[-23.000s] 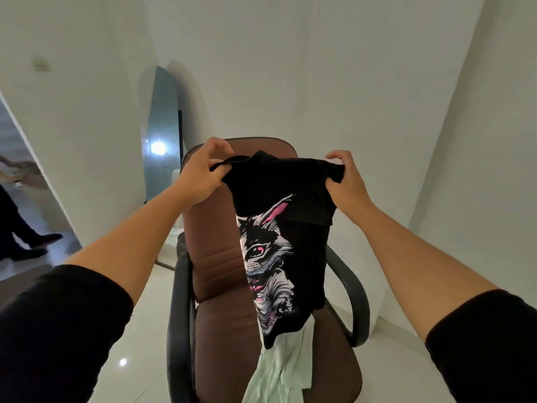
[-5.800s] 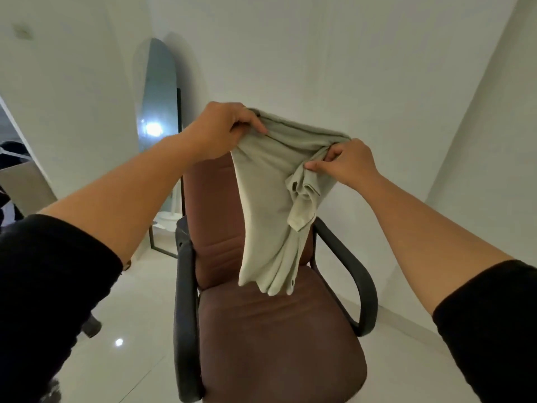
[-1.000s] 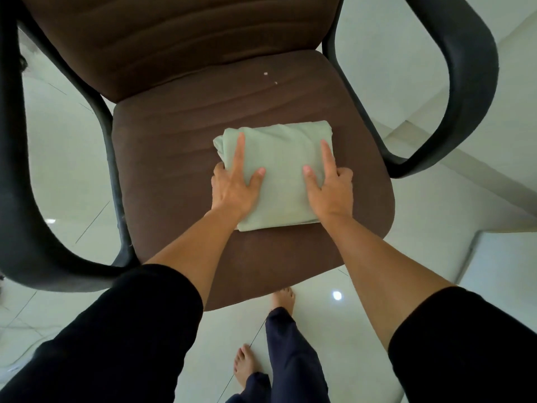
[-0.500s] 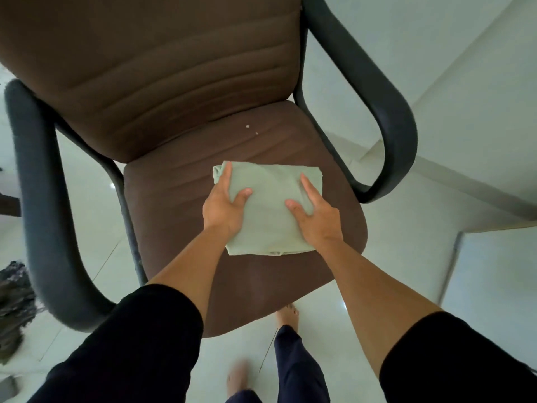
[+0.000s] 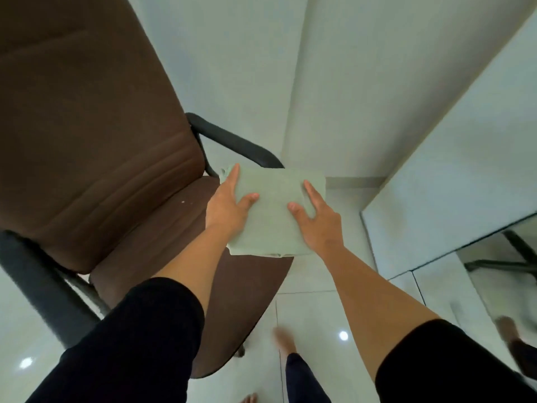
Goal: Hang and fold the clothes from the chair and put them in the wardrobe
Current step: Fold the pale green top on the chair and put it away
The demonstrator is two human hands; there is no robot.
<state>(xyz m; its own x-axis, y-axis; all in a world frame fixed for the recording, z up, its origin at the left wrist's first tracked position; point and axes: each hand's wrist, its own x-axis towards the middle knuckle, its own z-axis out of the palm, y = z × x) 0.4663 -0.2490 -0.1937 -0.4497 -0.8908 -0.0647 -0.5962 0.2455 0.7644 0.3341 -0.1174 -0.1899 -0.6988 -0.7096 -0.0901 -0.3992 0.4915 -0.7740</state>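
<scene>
Sitting between both hands, the folded pale-green garment (image 5: 274,212) is a flat, roughly square packet held out over the right front edge of the brown chair (image 5: 96,158), apparently lifted clear of the seat rather than lying on it, though the gap beneath cannot be seen. Its slightly longer side runs away from the person, from the loose folded edges nearest the body to the tidy far edge beside the black armrest (image 5: 232,141). The left hand (image 5: 229,205) lies on the packet's left side and the right hand (image 5: 313,216) on its right, each with straight fingers and thumb spread across the top; whether other fingers curl beneath cannot be told. Neither hand is nearer; the packet is centred between them, so it should travel level if both move together. A wardrobe is not identifiable here; a mirrored panel (image 5: 499,257) stands to the right, and the carry probably turns that way.
</scene>
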